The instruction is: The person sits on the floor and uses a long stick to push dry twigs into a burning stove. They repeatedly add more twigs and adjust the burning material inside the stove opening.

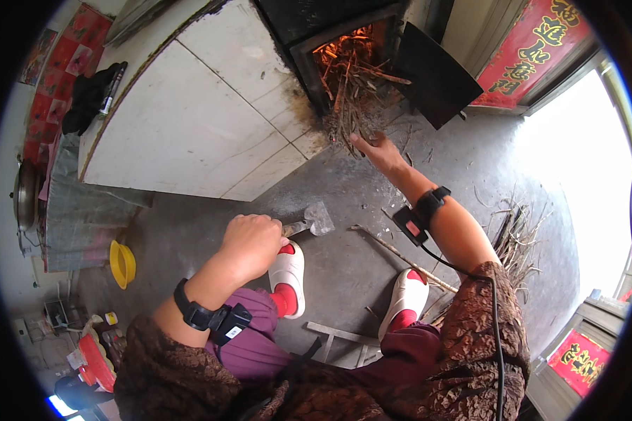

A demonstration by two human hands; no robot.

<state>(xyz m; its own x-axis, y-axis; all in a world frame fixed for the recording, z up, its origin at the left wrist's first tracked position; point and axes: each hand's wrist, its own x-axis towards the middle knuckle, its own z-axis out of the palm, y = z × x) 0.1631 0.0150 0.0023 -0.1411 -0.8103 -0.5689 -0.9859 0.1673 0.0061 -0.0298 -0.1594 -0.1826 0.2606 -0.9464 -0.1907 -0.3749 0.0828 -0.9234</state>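
My left hand (254, 244) is closed around the handle of a small metal shovel (320, 218), its blade low over the concrete floor beside my shoe. My right hand (382, 152) reaches forward with thumb and fingers apart, at the near ends of a bundle of thin sticks (345, 108). Whether it touches them cannot be made out. The sticks slope out of the mouth of a stove (305, 58), where a fire (358, 39) glows orange. To the right of that mouth, the black stove door (437, 79) stands swung open.
A white-tiled stove side (205, 116) rises at left. One long stick (395, 250) lies between my white shoes (287, 276). More brushwood (516, 242) is piled at right. A yellow basin (122, 264) sits at far left, and a metal stool frame (342, 337) is near my legs.
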